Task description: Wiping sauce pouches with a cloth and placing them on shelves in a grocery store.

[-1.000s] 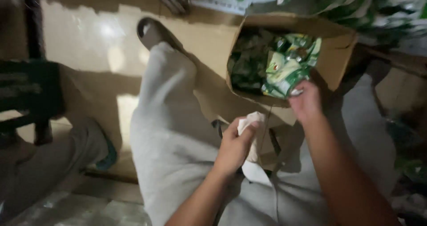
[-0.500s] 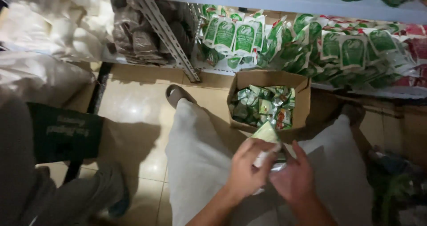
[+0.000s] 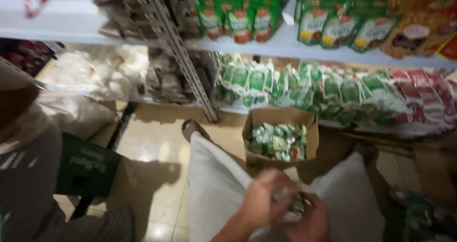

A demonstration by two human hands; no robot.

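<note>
While both hands meet over the lap, the left hand (image 3: pixel 263 196) and right hand (image 3: pixel 307 219) close on a blurred, seemingly crumpled packet (image 3: pixel 291 205), near the cardboard box (image 3: pixel 281 139) of green sachets below stocked shelves (image 3: pixel 285 44).

— What packaging sits near the hands?
— A blurred crinkly packet (image 3: pixel 291 206) between both hands; just beyond them, a brown carton (image 3: pixel 280 119) of green sachets (image 3: pixel 277 141).
— Farther off?
— Green-and-white pouches (image 3: pixel 304 87) shelved beyond, red packs (image 3: pixel 421 96) to the right.
</note>
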